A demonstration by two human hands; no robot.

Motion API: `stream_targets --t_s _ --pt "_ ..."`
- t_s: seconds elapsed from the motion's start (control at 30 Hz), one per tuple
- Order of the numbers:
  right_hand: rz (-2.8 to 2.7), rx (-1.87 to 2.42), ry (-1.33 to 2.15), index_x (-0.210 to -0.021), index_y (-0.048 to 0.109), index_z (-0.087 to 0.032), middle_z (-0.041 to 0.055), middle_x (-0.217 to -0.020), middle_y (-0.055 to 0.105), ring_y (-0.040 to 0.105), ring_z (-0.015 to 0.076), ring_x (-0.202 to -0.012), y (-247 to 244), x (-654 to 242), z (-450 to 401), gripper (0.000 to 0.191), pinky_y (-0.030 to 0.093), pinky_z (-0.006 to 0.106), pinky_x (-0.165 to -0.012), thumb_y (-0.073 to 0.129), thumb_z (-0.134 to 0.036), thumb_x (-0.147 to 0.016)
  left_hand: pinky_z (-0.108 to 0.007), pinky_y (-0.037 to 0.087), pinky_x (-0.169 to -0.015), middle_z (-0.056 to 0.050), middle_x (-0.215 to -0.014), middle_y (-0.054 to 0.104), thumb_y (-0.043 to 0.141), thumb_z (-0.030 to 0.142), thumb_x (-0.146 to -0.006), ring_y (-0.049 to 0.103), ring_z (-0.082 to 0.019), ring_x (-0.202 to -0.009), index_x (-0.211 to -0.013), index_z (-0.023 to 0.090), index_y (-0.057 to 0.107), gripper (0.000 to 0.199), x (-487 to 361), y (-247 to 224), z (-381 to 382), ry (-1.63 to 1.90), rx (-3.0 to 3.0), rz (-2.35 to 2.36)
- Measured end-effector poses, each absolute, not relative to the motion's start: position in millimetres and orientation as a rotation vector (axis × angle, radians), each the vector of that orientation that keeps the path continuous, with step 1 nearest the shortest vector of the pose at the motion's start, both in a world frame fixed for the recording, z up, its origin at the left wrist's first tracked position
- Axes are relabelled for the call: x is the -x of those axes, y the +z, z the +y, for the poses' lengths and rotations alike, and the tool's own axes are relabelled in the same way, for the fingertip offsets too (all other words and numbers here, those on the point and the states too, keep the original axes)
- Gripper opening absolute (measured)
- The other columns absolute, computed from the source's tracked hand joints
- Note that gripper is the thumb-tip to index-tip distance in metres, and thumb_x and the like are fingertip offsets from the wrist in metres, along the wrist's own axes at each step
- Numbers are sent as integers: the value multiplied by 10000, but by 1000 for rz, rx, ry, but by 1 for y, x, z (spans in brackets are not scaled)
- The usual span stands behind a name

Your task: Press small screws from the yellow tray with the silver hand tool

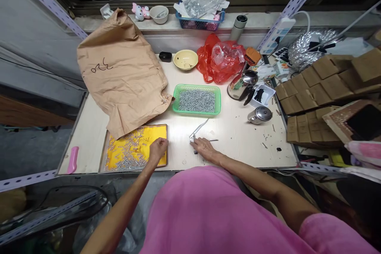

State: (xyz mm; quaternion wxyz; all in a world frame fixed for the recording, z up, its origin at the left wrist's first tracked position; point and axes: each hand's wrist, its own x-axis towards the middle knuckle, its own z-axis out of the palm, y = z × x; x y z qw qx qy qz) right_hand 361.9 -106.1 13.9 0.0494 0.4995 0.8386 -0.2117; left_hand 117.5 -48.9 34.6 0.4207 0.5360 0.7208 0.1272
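My left hand (157, 151) is closed in a pinch above the right edge of a shallow yellow-lined tray (162, 131). Whatever its fingertips hold is too small to make out. Many thin metal pins (129, 154) lie scattered in that tray. My right hand (204, 149) has its fingers around a small metal tool with long thin handles (199, 128), which rests on the table. Part of the tool is hidden under the fingers. Beyond it stands a green plastic basket (218, 101) filled with short metal pins (196, 100).
A large brown paper bag (125, 71) overlaps the tray's back edge. A yellow bowl (185, 60), red plastic bags (220, 59), a steel kettle (242, 84) and a lidded metal jar (260, 115) stand farther back. Stacked cardboard boxes (318, 87) line the right side. A pink handle (73, 160) lies left.
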Motion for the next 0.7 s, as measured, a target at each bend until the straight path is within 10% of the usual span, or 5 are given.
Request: stream_targets --t_s 0.7 --pt "2807 -1366 -489 -1218 504 -161 117 -1257 554 483 218 -996 7 -344 -120 335 371 361 -824 430 -68 -904 -205 464 -419 1 -663 583 612 419 -662 542 -103 -498 -775 156 620 286 -133 23 -75 485 -997 1757"
